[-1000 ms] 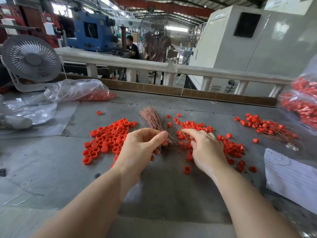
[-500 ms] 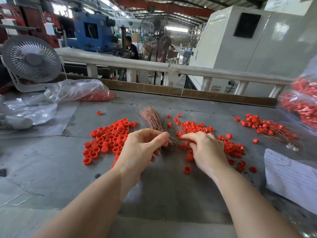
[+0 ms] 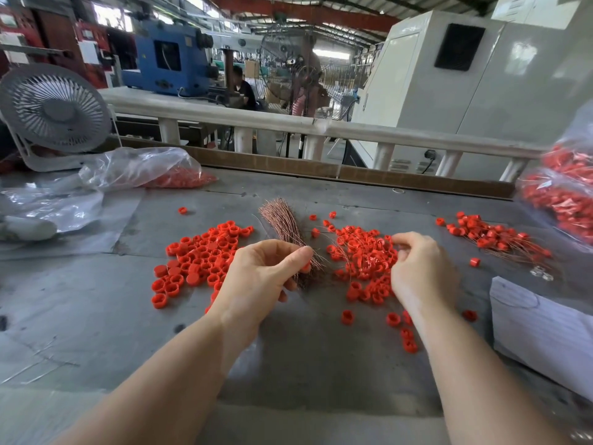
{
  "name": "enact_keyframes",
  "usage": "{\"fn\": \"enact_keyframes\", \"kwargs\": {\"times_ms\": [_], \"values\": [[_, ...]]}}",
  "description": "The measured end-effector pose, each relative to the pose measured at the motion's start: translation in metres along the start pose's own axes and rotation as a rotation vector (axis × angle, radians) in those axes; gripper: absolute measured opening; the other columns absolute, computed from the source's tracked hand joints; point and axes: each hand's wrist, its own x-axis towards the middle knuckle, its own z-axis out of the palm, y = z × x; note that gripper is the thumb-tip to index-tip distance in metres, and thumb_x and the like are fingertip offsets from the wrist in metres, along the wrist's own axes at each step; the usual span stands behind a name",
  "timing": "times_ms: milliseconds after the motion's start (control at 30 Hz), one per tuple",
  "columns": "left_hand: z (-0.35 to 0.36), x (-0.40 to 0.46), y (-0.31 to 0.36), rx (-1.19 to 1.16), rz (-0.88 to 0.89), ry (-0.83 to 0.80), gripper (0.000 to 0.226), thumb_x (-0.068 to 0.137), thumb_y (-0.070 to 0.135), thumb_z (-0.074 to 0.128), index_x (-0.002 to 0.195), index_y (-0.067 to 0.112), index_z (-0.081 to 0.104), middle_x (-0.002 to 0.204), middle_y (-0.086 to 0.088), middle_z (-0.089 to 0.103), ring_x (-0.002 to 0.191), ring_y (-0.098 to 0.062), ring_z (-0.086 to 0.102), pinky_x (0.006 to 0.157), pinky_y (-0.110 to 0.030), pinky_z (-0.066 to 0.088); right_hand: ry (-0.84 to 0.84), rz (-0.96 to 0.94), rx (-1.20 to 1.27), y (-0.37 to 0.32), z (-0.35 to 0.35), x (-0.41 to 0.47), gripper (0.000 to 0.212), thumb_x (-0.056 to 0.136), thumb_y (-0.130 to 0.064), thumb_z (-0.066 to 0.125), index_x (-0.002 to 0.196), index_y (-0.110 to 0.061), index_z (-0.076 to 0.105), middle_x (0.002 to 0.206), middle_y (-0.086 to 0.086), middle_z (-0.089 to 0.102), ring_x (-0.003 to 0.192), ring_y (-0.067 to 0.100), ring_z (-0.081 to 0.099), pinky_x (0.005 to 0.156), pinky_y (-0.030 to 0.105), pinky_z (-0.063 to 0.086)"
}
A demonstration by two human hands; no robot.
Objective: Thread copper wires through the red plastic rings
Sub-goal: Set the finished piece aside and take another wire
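A bundle of thin copper wires (image 3: 282, 220) fans out on the grey table, its near end under my left hand (image 3: 260, 277). That hand pinches a red plastic ring (image 3: 306, 268) between thumb and fingers, right against the bundle. My right hand (image 3: 420, 271) hovers over the middle heap of red rings with wires in them (image 3: 362, 252), fingers curled, pinching a thin wire that is hard to make out. A heap of plain red rings (image 3: 199, 255) lies to the left of my left hand.
A further pile of wired rings (image 3: 494, 236) lies at the far right, by a clear bag of rings (image 3: 561, 194). A white paper (image 3: 539, 326) lies at the near right. A plastic bag of rings (image 3: 144, 171) and a desk fan (image 3: 54, 114) stand at the far left.
My right hand has moved right, away from my left hand and out over the middle heap. My left hand has kept its place by the bundle.
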Motion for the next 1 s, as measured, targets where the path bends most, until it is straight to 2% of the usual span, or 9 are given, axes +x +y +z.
{"fn": "enact_keyframes", "kwargs": {"times_ms": [133, 267, 400, 500, 633, 733, 833, 1000], "values": [[0.000, 0.000, -0.001, 0.002, 0.001, -0.003, 0.019, 0.081, 0.022, 0.070, 0.062, 0.020, 0.069, 0.054, 0.010, 0.062, 0.044, -0.002, 0.048, 0.040, -0.015, 0.039, -0.073, 0.096, -0.121, 0.006, -0.004, 0.002, 0.044, 0.083, 0.005, 0.043, 0.117, -0.017, 0.063, 0.115, 0.014, 0.062, 0.114, 0.033, 0.047, 0.096, 0.045, 0.040], [-0.001, 0.000, -0.001, 0.003, 0.003, -0.005, 0.020, 0.081, 0.023, 0.070, 0.061, 0.023, 0.070, 0.056, 0.010, 0.063, 0.045, -0.002, 0.048, 0.041, -0.014, 0.039, -0.096, 0.061, -0.187, 0.006, -0.003, 0.001, 0.027, 0.093, -0.011, 0.044, 0.106, -0.019, 0.067, 0.110, 0.010, 0.064, 0.109, 0.031, 0.049, 0.092, 0.043, 0.041], [-0.001, 0.000, -0.001, 0.002, 0.004, -0.007, 0.021, 0.081, 0.023, 0.069, 0.061, 0.025, 0.071, 0.055, 0.010, 0.063, 0.044, -0.001, 0.048, 0.041, -0.014, 0.039, -0.150, 0.040, -0.247, 0.006, -0.005, 0.002, 0.021, 0.094, -0.021, 0.047, 0.099, -0.022, 0.067, 0.104, 0.009, 0.067, 0.106, 0.032, 0.055, 0.093, 0.041, 0.043], [-0.002, 0.000, -0.001, 0.011, 0.005, -0.010, 0.022, 0.082, 0.024, 0.069, 0.060, 0.027, 0.071, 0.052, 0.011, 0.061, 0.044, -0.001, 0.048, 0.040, -0.014, 0.039, -0.178, 0.014, -0.316, 0.006, -0.007, 0.000, 0.017, 0.090, -0.016, 0.054, 0.098, -0.024, 0.066, 0.104, 0.008, 0.067, 0.106, 0.031, 0.056, 0.092, 0.038, 0.044], [-0.001, 0.000, 0.000, 0.010, 0.006, -0.011, 0.021, 0.081, 0.024, 0.069, 0.061, 0.028, 0.071, 0.054, 0.011, 0.062, 0.044, -0.002, 0.048, 0.041, -0.015, 0.039, -0.172, -0.025, -0.324, 0.008, -0.007, -0.001, 0.030, 0.086, -0.006, 0.059, 0.108, -0.025, 0.064, 0.104, 0.007, 0.068, 0.104, 0.030, 0.058, 0.088, 0.036, 0.046], [-0.001, 0.000, 0.000, 0.012, 0.002, -0.004, 0.022, 0.081, 0.023, 0.070, 0.060, 0.025, 0.070, 0.052, 0.011, 0.061, 0.044, -0.002, 0.048, 0.040, -0.014, 0.039, -0.134, -0.032, -0.195, 0.008, -0.007, 0.000, 0.029, 0.086, 0.000, 0.057, 0.105, -0.020, 0.066, 0.099, 0.009, 0.068, 0.096, 0.030, 0.060, 0.079, 0.034, 0.048], [-0.001, -0.001, 0.001, 0.001, 0.004, 0.006, 0.017, 0.081, 0.020, 0.070, 0.064, 0.020, 0.069, 0.050, 0.010, 0.059, 0.041, -0.002, 0.047, 0.038, -0.013, 0.036, -0.035, -0.048, 0.021, 0.003, -0.011, 0.001, 0.019, 0.087, -0.004, 0.058, 0.096, -0.017, 0.069, 0.088, 0.005, 0.069, 0.084, 0.026, 0.062, 0.070, 0.029, 0.045], [0.000, 0.000, 0.001, -0.077, 0.009, 0.002, 0.004, 0.082, 0.012, 0.068, 0.078, 0.012, 0.069, 0.052, 0.006, 0.060, 0.045, -0.003, 0.052, 0.045, -0.012, 0.042, 0.102, -0.174, 0.288, -0.010, -0.018, -0.004, 0.015, 0.086, -0.002, 0.061, 0.091, -0.012, 0.071, 0.085, 0.004, 0.070, 0.083, 0.025, 0.063, 0.075, 0.041, 0.052]]}}
